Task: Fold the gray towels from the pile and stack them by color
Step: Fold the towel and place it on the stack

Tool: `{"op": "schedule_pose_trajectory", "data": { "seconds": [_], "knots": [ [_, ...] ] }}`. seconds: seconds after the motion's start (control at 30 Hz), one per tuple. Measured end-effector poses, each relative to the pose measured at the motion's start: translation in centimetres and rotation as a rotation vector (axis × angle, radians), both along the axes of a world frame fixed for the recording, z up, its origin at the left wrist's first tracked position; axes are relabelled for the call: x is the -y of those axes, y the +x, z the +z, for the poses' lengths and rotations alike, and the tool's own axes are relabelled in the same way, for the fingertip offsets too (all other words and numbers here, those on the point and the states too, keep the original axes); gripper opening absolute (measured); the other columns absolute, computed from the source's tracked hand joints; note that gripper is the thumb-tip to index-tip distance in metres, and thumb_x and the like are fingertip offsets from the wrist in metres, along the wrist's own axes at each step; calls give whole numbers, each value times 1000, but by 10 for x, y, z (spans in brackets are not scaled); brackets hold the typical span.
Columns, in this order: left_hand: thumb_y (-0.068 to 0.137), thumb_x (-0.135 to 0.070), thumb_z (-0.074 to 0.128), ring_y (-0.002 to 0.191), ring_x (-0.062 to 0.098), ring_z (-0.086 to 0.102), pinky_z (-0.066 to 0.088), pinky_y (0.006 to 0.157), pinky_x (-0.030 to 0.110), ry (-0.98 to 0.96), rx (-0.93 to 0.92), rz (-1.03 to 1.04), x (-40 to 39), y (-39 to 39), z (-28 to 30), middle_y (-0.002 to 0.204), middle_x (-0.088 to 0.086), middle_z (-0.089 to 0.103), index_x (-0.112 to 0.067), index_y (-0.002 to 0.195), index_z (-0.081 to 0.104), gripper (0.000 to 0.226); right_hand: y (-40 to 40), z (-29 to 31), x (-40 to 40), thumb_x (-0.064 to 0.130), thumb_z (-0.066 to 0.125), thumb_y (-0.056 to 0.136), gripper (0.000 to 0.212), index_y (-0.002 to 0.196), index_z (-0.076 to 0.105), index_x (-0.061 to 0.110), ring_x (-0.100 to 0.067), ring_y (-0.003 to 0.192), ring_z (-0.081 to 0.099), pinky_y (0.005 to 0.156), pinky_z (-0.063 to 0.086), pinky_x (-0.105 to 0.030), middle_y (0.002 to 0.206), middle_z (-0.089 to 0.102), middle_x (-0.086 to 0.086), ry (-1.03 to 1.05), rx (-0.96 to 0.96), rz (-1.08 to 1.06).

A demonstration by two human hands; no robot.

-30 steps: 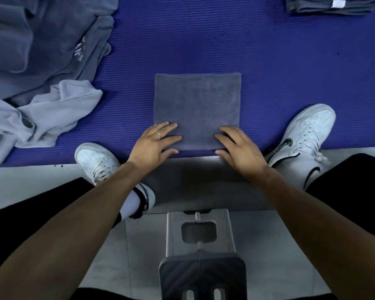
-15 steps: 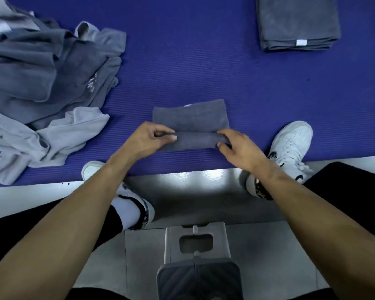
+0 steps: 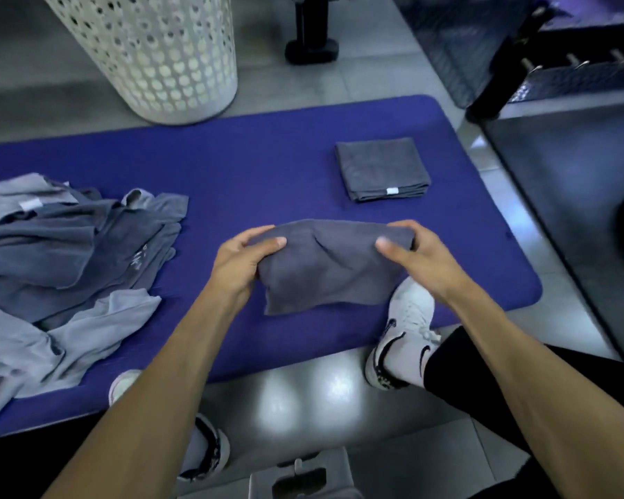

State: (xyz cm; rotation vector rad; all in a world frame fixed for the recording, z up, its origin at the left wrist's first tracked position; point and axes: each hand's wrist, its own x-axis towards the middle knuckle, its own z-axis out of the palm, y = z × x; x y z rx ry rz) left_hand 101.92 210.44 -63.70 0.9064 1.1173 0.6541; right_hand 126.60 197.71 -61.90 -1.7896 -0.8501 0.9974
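Both hands [image 3: 244, 262] now lifting folded dark towel [image 3: 326, 271] off mat [image 3: 267, 167].

A blue ribbed mat [image 3: 260, 167] spread flat over a grey tiled floor [image 3: 303, 394], with one rounded corner at the near right. Behind its far edge, a white perforated laundry basket [image 3: 152, 52] standing upright on the tiles, and to the right of it a black foot of some stand [image 3: 311, 48], perhaps furniture, too blurred to tell. On the right, dark metal shelving or a frame [image 3: 562, 66]; nearer, a white sneaker with a black mark [image 3: 406, 333] resting on the mat's near edge, another sneaker [image 3: 204, 450] on the tiles.
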Motion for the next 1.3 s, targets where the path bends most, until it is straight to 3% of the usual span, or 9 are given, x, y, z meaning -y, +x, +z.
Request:
{"op": "schedule_pose_trajectory", "data": {
  "seconds": [0.13, 0.23, 0.37, 0.47, 0.57, 0.7, 0.83, 1.1, 1.3],
  "knots": [
    [84, -8, 76, 83, 19, 74, 59, 70, 26, 135, -32, 47, 10, 22, 26, 88, 8, 76, -8, 98, 71, 15, 0, -14, 17, 4, 76, 82, 47, 117, 49, 20, -11, 90, 56, 81, 49, -22, 112, 59, -7, -174, 78, 147],
    [85, -10, 75, 85, 5, 69, 56, 76, 21, 409, -150, -23, 3, 24, 35, 94, 1, 74, -7, 103, 69, 19, 3, 0, 15, -2, 73, 83, 43, 116, 55, 17, -12, 88, 63, 79, 53, -21, 106, 63, -7, 35, -101, -163],
    [91, -16, 69, 74, -6, 61, 50, 66, 14, 609, -210, -77, -3, 42, 46, 92, -7, 67, -11, 104, 63, 15, 24, 36, 6, 20, 64, 95, 8, 101, 64, 14, -5, 83, 67, 70, 52, -17, 94, 71, 5, 179, -89, -264],
    [93, -26, 67, 71, -2, 56, 45, 59, 11, 652, -292, -110, -12, 70, 50, 90, -9, 63, -16, 104, 61, 16, 59, 50, -6, 37, 50, 102, 22, 109, 53, 16, -4, 92, 61, 68, 45, -15, 102, 62, 11, 17, 174, -81],
    [94, -30, 65, 73, 2, 57, 48, 57, 13, 650, -324, -151, -36, 107, 52, 92, -6, 64, -16, 104, 61, 18, 105, 62, -31, 43, 42, 103, 38, 122, 45, 10, -18, 105, 56, 84, 46, -31, 114, 55, 3, -118, 342, 35],
    [93, -38, 65, 84, 16, 62, 56, 67, 35, 603, -394, -143, -83, 162, 36, 97, -3, 64, -20, 103, 60, 22, 159, 53, -86, 43, 41, 104, 44, 133, 35, 11, -20, 106, 56, 81, 51, -39, 121, 50, 1, -231, 145, 51],
    [93, -36, 64, 90, 20, 64, 59, 71, 41, 512, -450, -159, -121, 215, -4, 99, -3, 64, -20, 103, 59, 19, 201, -4, -128, 31, 53, 101, 27, 119, 40, 17, -14, 94, 61, 61, 53, -32, 107, 56, 5, -221, -8, 16],
    [90, -30, 71, 82, 10, 64, 56, 70, 32, 360, -454, -191, -196, 283, -75, 94, -2, 68, -18, 101, 65, 17, 262, -97, -179, 32, 64, 94, 24, 117, 56, 29, -1, 80, 64, 66, 48, -18, 93, 67, 11, 40, 203, -237],
    [89, -34, 72, 81, 16, 65, 59, 67, 32, 193, -490, -172, -257, 340, -150, 98, 0, 66, -23, 113, 58, 30, 313, -160, -257, 50, 60, 92, 57, 137, 49, 17, -20, 113, 59, 100, 47, -37, 126, 59, -2, -218, 86, -259]
  ]
}}
